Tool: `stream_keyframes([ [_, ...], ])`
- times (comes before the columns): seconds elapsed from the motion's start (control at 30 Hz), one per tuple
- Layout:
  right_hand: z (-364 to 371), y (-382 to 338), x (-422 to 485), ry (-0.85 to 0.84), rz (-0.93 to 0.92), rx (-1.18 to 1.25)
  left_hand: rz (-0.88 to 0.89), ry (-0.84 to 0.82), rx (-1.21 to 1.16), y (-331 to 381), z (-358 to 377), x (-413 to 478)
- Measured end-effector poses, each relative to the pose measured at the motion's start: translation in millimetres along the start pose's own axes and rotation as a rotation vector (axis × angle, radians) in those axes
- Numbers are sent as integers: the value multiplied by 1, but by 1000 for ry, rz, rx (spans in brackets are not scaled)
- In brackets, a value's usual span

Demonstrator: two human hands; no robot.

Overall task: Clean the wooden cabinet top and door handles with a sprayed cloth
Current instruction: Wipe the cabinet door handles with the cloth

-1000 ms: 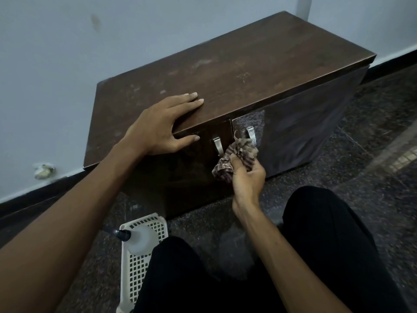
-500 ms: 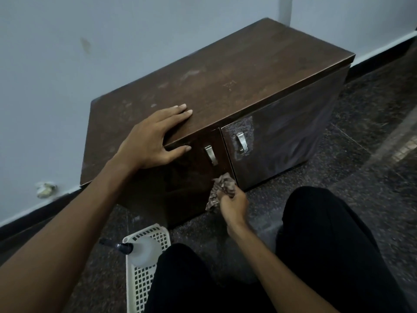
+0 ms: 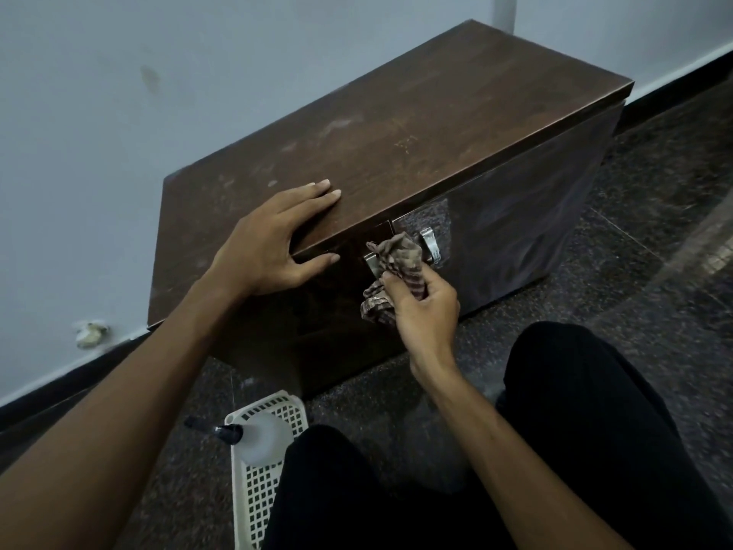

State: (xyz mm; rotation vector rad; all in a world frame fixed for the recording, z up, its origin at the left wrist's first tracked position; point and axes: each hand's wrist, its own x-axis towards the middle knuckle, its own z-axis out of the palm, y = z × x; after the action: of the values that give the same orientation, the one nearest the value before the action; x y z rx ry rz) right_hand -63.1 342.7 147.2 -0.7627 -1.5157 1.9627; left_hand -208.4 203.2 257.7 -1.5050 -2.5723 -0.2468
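Fingers (image 3: 436, 281) of the right hand (image 3: 426, 307) are curled tight round a crumpled cloth (image 3: 400, 258), thumb pinching it from the left, and press the bunched upper end against the left door handle (image 3: 373, 265), whose metal shows only at its lower left. The cloth is thin and checked in brown and beige, with a frayed corner sticking up and a loose fold hanging below the thumb. The right door handle (image 3: 430, 248), a short upright strip of bright metal, stands bare just beside the cloth. The left hand (image 3: 269, 248) lies flat on the front edge of the cabinet top (image 3: 416, 125), its fingers (image 3: 317, 196) straight and slightly apart on the wood and the thumb hooked down over the left door. The top is dark brown wood grain, dulled with pale smears, dusty specks and a few faint scratches near the middle that form no readable writing. The right door (image 3: 515, 232) is glossy and mirrors the speckled floor (image 3: 654, 271). Near the person's knee, a white plastic basket (image 3: 273, 490) on the floor holds a translucent spray bottle (image 3: 258, 434) with a black nozzle.
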Motion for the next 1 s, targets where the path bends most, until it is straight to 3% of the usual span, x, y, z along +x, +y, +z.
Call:
stream_keyframes([
  [0.23,3,-9,-5,-79,-642,-565,1,-13,9,-3,0,0],
  [0.3,5,-3,-4,-57,-745,-737,-1,-17,10,-3,1,0],
  [0.43,3,15,-9,34,-875,-845,1,-5,6,-3,1,0],
  [0.53,-5,37,-12,19,-905,-899,-1,-5,16,-2,0,0],
  [0.7,-19,70,-11,-60,-678,-992,-4,-5,36,-1,0,-1],
  [1.0,-9,32,-12,29,-782,-651,3,5,31,-2,1,-1],
])
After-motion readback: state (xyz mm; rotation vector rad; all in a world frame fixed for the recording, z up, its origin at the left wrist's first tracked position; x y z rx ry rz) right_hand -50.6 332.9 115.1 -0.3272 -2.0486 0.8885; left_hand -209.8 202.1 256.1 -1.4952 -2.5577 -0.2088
